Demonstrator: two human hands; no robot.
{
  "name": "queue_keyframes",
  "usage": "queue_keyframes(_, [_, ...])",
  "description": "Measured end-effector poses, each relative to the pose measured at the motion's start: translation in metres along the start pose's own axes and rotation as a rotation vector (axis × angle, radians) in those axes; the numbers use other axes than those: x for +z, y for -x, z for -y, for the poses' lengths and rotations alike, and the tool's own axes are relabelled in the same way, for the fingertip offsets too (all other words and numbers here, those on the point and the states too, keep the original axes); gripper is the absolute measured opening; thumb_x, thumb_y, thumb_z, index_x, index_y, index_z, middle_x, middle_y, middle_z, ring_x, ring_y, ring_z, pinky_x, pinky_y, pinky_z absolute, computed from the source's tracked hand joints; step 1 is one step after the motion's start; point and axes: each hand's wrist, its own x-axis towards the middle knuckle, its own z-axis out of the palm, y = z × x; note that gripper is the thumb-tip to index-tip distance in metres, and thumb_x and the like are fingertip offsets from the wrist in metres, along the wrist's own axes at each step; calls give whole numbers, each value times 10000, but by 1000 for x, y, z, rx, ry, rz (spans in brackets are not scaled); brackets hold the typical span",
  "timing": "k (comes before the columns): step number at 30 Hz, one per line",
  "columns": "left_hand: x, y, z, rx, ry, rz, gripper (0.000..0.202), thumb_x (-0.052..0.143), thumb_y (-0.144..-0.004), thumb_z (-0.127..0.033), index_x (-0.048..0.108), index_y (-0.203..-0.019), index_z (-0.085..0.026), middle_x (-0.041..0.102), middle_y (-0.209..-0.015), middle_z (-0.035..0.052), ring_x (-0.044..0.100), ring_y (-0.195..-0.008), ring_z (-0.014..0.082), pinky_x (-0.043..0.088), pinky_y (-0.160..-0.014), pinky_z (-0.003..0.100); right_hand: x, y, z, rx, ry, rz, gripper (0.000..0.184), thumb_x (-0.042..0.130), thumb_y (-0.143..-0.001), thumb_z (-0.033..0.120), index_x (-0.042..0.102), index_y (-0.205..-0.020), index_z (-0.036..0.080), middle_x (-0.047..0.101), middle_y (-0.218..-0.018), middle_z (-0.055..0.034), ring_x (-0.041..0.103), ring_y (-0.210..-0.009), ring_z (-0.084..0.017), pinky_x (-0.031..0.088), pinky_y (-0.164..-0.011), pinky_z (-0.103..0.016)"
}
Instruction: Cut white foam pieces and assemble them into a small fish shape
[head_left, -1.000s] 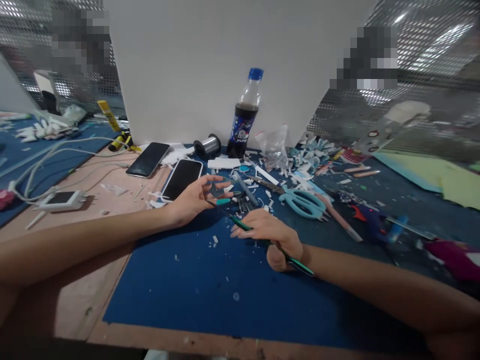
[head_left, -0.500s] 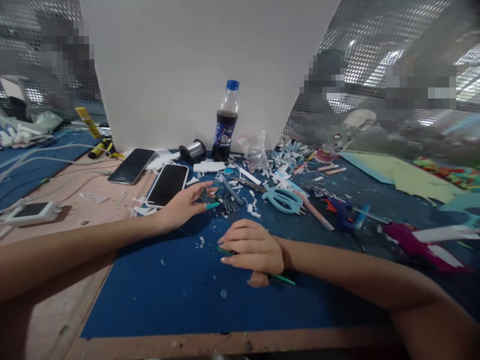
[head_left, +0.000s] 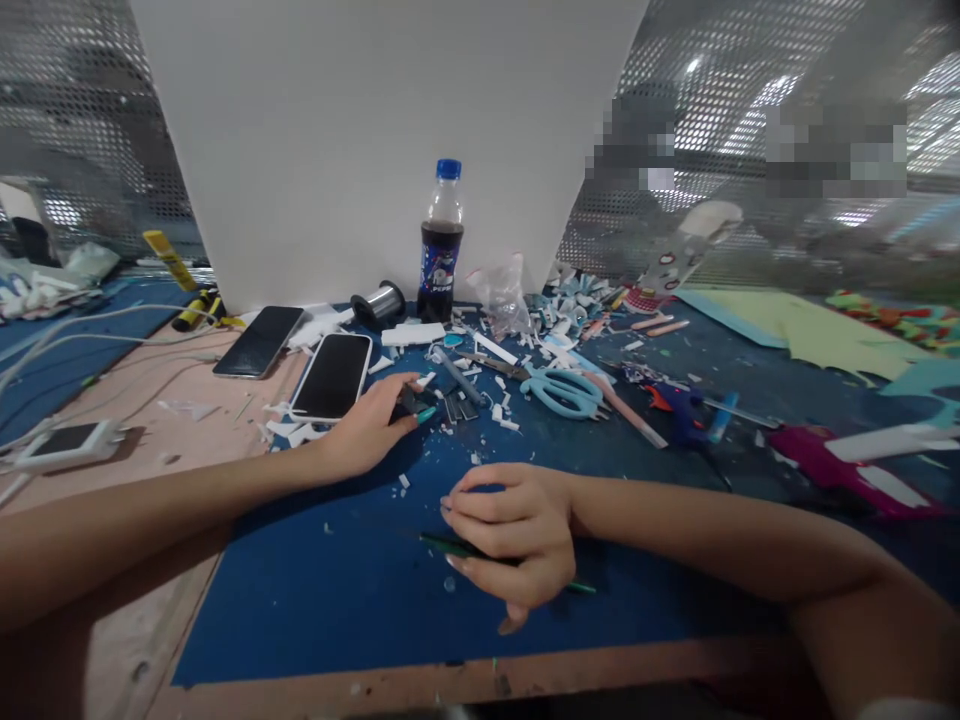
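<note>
My left hand (head_left: 371, 425) reaches over the scraps in the middle of the mat, thumb and fingers apart. Its thumb has a teal tip, close to several small dark strips (head_left: 460, 407); whether a fingertip touches a scrap I cannot make out. My right hand (head_left: 514, 535) is curled above the blue mat (head_left: 315, 600), nearer to me. A thin dark green tool (head_left: 450, 545) runs through its fingers, its pointed end to the left and its other end showing at the right. Light blue-handled scissors (head_left: 566, 393) lie beyond my right hand.
Two phones, a black one (head_left: 259, 342) and a white-edged one (head_left: 332, 377), lie at left. Behind stand a cola bottle (head_left: 441, 260) and a wire spool (head_left: 379, 305). White scraps surround a clear plastic bag (head_left: 504, 293). Glue guns, one blue (head_left: 682, 412), one magenta (head_left: 821, 465), lie right.
My right hand has moved slightly toward me with the green tool, its fingers loosening and turning. My left fingers have lowered and drawn a little closer together among the scraps. The view has shifted slightly.
</note>
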Motion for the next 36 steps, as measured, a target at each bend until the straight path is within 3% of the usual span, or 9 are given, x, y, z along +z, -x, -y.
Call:
queue_keyframes(4, [1, -2, 4, -33, -67, 1, 492, 506, -929, -237, 387, -1401, -159, 388, -1513, 174, 322, -1433, 313, 282, -1168, 558, 2, 2, 0, 21, -13, 1, 568, 436, -869, 702, 719, -628, 271, 696, -621, -26, 680, -656, -181, 598, -640, -298])
queue_keyframes(7, [0, -3, 4, -61, -106, 15, 526, 455, -933, -245, 330, -1433, -137, 346, -1549, 183, 303, -1453, 300, 264, -1189, 539, 9, 3, 6, 89, -5, -66, 574, 432, -875, 695, 683, -604, 256, 679, -590, -28, 679, -645, -184, 596, -636, -308])
queue_keyframes(10, [-1, -1, 1, -62, -161, 50, 552, 443, -930, -261, 310, -1448, -127, 338, -1560, 175, 291, -1461, 281, 267, -1198, 510, 16, 4, 14, 205, 56, -190, 504, 493, -905, 581, 624, -602, 202, 665, -555, -61, 690, -633, -215, 586, -615, -349])
queue_keyframes(14, [1, 1, -4, -28, -259, 131, 585, 442, -902, -227, 306, -1452, -82, 296, -1574, 183, 215, -1481, 275, 258, -1205, 497, 13, 5, 20, 323, 87, -154, 325, 481, -951, 355, 625, -740, 153, 719, -651, -98, 715, -687, -227, 584, -631, -368])
queue_keyframes(18, [8, -3, -4, -18, -368, 166, 615, 415, -901, -217, 260, -1457, -3, 254, -1570, 239, 180, -1480, 305, 242, -1207, 512, 5, 6, 13, 444, 37, -140, 397, 342, -993, 273, 643, -786, 119, 716, -657, -101, 709, -670, -200, 581, -634, -355])
queue_keyframes(24, [15, -18, -6, -15, -513, 170, 609, 359, -944, -267, 215, -1460, 23, 245, -1561, 275, 194, -1471, 339, 272, -1194, 530, 2, 9, 7, 528, -88, -111, 423, 342, -983, 242, 671, -756, 102, 710, -656, -112, 704, -682, -200, 582, -644, -350])
queue_keyframes(32, [11, -28, -8, 51, -620, 98, 623, 383, -948, -211, 118, -1483, -36, 321, -1545, 243, 320, -1436, 349, 388, -1138, 512, 7, 14, 17, 533, -81, -80, 242, 564, -853, 157, 688, -645, 145, 703, -670, -98, 697, -724, -207, 603, -675, -336])
queue_keyframes(34, [7, -25, -13, 79, -648, 92, 612, 416, -950, -224, 159, -1470, -29, 356, -1515, 263, 355, -1407, 387, 416, -1099, 547, 10, 13, 20, 603, -62, -102, 242, 589, -851, 149, 687, -630, 146, 705, -690, -92, 692, -722, -193, 604, -683, -329])
queue_keyframes(36, [-2, -24, -21, 109, -675, 96, 572, 420, -949, -200, 216, -1456, -31, 412, -1472, 267, 409, -1360, 411, 424, -1066, 579, 14, 13, 21, 780, -13, -171, 270, 572, -842, 71, 673, -601, 139, 701, -698, -79, 683, -720, -174, 597, -715, -334])
